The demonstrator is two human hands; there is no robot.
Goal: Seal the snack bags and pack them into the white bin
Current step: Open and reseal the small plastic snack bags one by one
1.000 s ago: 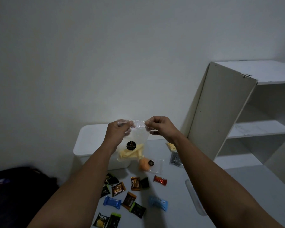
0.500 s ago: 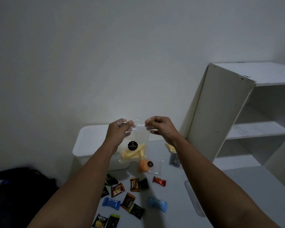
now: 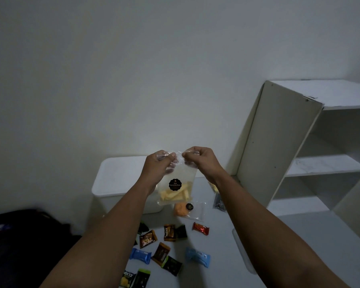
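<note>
A clear snack bag [image 3: 178, 189] with yellow sticks and a round black label hangs in the air in front of me. My left hand [image 3: 157, 166] pinches its top edge at the left and my right hand [image 3: 200, 161] pinches it at the right, close together. Behind the bag stands the white bin [image 3: 116, 179] against the wall. Another clear bag with an orange snack [image 3: 184, 209] lies on the table below, and a dark-filled bag [image 3: 219, 202] shows beside my right forearm.
Several small wrapped snacks, among them a red one [image 3: 200, 228] and two blue ones [image 3: 140, 255], lie scattered on the white table [image 3: 279, 246]. A white shelf unit [image 3: 279, 142] stands at the right. A dark bag [image 3: 25, 235] sits at the left.
My two hands have drawn closer together along the bag's top edge. The bag hangs at about the same place.
</note>
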